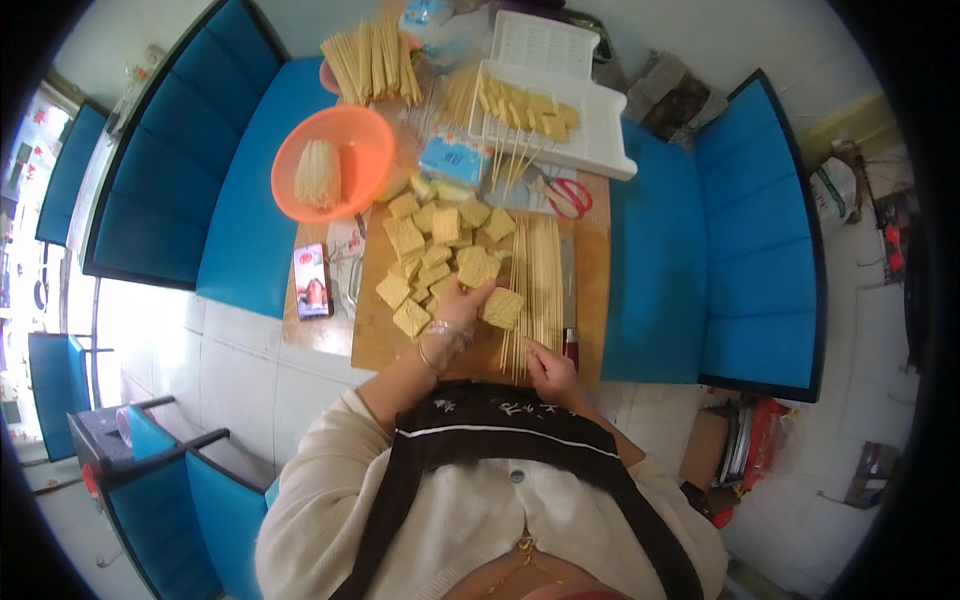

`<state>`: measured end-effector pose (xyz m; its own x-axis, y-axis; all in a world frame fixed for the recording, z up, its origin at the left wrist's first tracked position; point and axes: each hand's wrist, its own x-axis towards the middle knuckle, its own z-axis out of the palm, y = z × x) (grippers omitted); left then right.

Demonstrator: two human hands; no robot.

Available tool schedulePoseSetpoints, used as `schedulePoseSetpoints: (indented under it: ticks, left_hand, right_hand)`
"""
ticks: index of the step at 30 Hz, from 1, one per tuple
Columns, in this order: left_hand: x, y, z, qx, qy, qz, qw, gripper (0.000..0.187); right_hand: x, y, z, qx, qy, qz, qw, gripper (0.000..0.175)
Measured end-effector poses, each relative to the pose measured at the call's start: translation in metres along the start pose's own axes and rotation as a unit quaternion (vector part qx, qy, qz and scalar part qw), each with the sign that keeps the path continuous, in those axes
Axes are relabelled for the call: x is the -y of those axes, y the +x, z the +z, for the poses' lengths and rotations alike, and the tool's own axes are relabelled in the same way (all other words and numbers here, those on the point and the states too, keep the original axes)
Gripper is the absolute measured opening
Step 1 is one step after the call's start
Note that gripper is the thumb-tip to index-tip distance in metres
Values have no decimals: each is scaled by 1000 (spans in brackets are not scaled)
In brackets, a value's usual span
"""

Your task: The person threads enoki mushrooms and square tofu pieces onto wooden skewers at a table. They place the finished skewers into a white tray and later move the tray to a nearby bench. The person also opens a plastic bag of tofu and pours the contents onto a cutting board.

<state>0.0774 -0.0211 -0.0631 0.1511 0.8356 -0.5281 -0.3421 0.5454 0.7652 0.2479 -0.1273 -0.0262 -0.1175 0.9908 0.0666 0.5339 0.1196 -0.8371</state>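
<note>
My left hand [461, 304] is over a heap of yellow, wrinkled tofu-like squares [405, 236], gripping one square [478, 264] by its near edge. Another square [501, 307] lies just right of my thumb; whether it is on a skewer cannot be told. Beside the heap, a row of bamboo skewers [544, 277] runs lengthwise on the wooden cutting board [366, 341]. At their near ends my right hand [553, 373] is curled, thumb and forefinger pinched on what looks like a skewer; its tip is hard to make out.
Right of the skewers lies a knife [570, 345] with a red handle. Beyond are red-handled scissors [568, 199], a tissue pack [454, 159] and a white tray [600, 142] of skewered squares [525, 105]. An orange bowl [367, 135] and a phone [312, 281] are at left. Blue benches [652, 262] flank the table.
</note>
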Motion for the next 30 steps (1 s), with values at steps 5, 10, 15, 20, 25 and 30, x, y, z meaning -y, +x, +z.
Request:
schedulePoseSetpoints:
  ticks: [5,10,15,20,25,30]
  left_hand:
    - [15,-2,-8,121,96,118,981,29]
    - [8,-18,-31,117,265,64,955,28]
    - [-31,1,-42,12,500,290,816,32]
    - [-65,80,-20,-10,681,448,580,37]
    - [-60,128,-5,10,774,353,526,31]
    - [-51,96,-8,105,802,333,485,28]
  right_hand:
    - [-45,119,-26,-202,73,18,977,23]
    - [-98,305,-35,-349,24,102,931,27]
    - [-96,278,-29,-106,258,211,937,31]
    - [-59,128,13,257,-256,167,917,29]
    - [-47,80,42,197,-297,130,925,31]
    - [-61,68,43,136,-211,182,951,26]
